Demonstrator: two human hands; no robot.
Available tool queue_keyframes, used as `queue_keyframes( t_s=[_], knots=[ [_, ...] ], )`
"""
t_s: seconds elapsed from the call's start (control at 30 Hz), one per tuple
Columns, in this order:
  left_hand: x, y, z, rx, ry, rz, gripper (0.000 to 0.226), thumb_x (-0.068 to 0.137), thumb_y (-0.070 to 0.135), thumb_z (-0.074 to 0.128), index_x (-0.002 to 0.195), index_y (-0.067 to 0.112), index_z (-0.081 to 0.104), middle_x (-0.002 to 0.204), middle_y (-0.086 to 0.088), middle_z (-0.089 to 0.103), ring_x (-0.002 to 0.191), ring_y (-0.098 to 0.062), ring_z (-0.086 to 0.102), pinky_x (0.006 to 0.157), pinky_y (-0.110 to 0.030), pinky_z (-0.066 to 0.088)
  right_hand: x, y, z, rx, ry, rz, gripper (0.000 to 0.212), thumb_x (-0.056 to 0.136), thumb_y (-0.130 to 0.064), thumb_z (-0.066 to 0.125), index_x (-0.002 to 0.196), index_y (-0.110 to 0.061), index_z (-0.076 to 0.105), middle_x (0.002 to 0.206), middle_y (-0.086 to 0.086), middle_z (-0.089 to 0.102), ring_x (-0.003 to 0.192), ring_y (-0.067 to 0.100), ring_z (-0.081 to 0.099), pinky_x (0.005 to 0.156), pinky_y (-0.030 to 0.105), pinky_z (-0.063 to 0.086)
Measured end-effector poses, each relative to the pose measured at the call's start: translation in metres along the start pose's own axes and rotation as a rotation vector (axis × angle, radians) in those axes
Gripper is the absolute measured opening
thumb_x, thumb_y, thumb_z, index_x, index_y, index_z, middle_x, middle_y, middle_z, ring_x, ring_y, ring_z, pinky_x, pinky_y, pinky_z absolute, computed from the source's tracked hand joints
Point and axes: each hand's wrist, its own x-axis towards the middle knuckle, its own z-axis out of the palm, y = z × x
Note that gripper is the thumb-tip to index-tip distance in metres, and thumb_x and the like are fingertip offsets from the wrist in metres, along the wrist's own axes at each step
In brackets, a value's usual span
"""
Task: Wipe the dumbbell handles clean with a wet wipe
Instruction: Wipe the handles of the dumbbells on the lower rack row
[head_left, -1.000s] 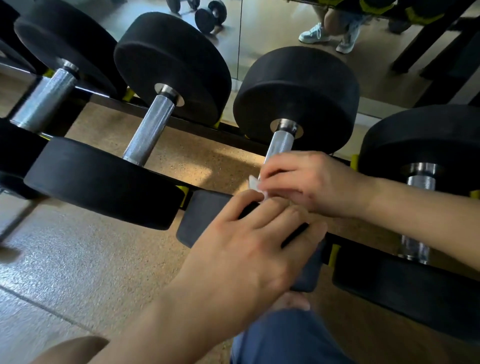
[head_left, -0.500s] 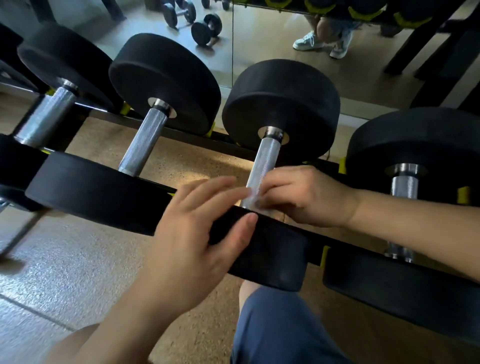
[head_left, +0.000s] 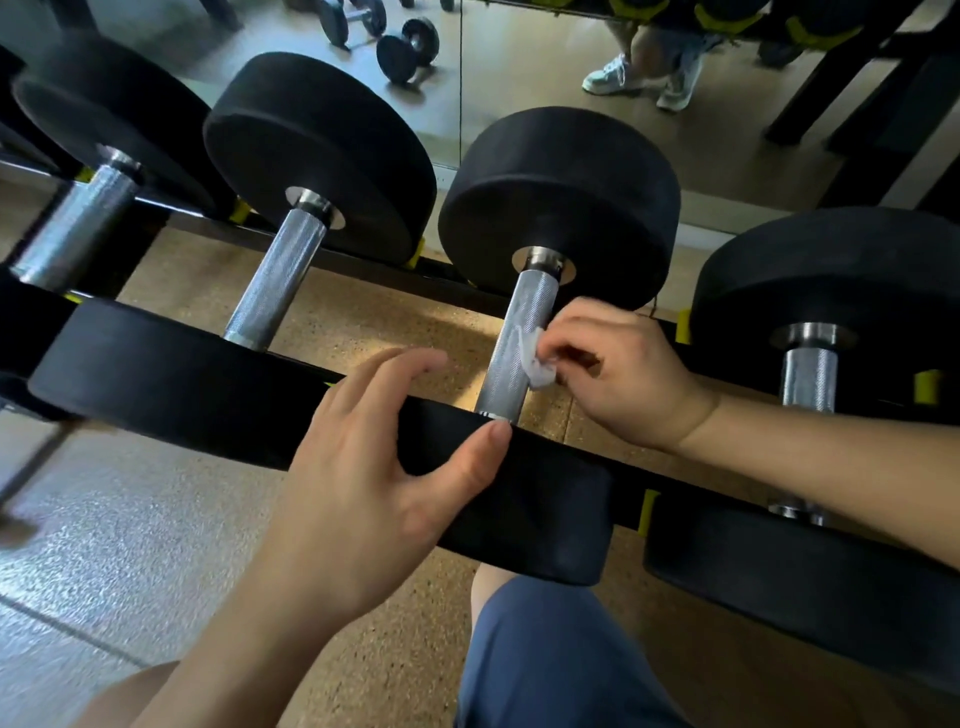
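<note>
Four black round-headed dumbbells lay side by side on a low rack, each with one knurled steel bar. The rack was black with yellow-green cradles. One small white wet wipe was in play. It sat against the right side of the handle of the third dumbbell from the left, about halfway along it. The right hand pinched the wipe between curled fingertips and thumb and pressed it to the metal. The left hand rested on that dumbbell's near head, thumb tip on its upper rim, fingers loosely spread and gripping nothing.

Under the rack ran a tan speckled floor, shinier and greyer to the left. Behind stood a wall mirror, which reflected two small dumbbells on the floor and a pair of white sneakers. A knee in blue shorts showed at the bottom.
</note>
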Motion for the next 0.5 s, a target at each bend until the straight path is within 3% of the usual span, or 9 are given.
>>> queue_keyframes(
  t_s=[0.07,0.17,0.23,0.37,0.5],
  knots=[
    [0.001,0.0,-0.001,-0.013,-0.025,-0.008,0.07,0.07,0.079,0.044,0.124,0.037,0.054,0.123,0.026,0.051,0.115,0.005,0.045,0.093,-0.007,0.032,0.0,-0.008,-0.001,0.016,-0.02,0.023,0.016,0.075,0.01,0.065,0.084,-0.002,0.069,0.088,0.008,0.062,0.079,0.017,0.059,0.069,0.037,0.05],
    [0.001,-0.001,0.001,-0.01,-0.019,0.002,0.067,0.071,0.078,0.045,0.123,0.036,0.055,0.125,0.025,0.051,0.118,0.004,0.046,0.095,-0.012,0.034,-0.004,-0.026,-0.005,-0.085,-0.297,-0.254,0.02,0.09,-0.003,0.055,0.103,-0.003,0.07,0.098,0.011,0.062,0.087,0.02,0.058,0.077,0.032,0.049],
    [0.001,-0.001,0.002,-0.007,-0.003,0.008,0.065,0.073,0.075,0.046,0.123,0.035,0.057,0.125,0.024,0.051,0.12,0.003,0.046,0.096,-0.013,0.035,0.008,-0.03,-0.013,-0.142,-0.429,-0.321,0.028,0.099,-0.017,0.044,0.109,-0.006,0.069,0.098,0.007,0.061,0.088,0.019,0.056,0.077,0.033,0.049],
    [0.001,-0.001,0.001,-0.025,-0.019,-0.012,0.064,0.071,0.077,0.046,0.121,0.038,0.056,0.12,0.024,0.053,0.116,0.002,0.048,0.094,-0.017,0.036,0.039,-0.02,-0.011,-0.377,-0.429,-0.399,0.023,0.086,-0.003,0.054,0.102,-0.007,0.07,0.098,0.012,0.058,0.085,0.028,0.056,0.063,0.043,0.052],
    [0.017,-0.003,-0.007,-0.032,-0.194,-0.051,0.071,0.064,0.085,0.043,0.123,0.045,0.05,0.116,0.024,0.055,0.112,0.005,0.049,0.094,-0.018,0.039,0.045,-0.039,-0.007,-0.223,-0.626,-0.39,0.013,0.078,-0.001,0.066,0.087,-0.009,0.072,0.095,0.009,0.061,0.085,0.025,0.059,0.068,0.038,0.052]
  ],
)
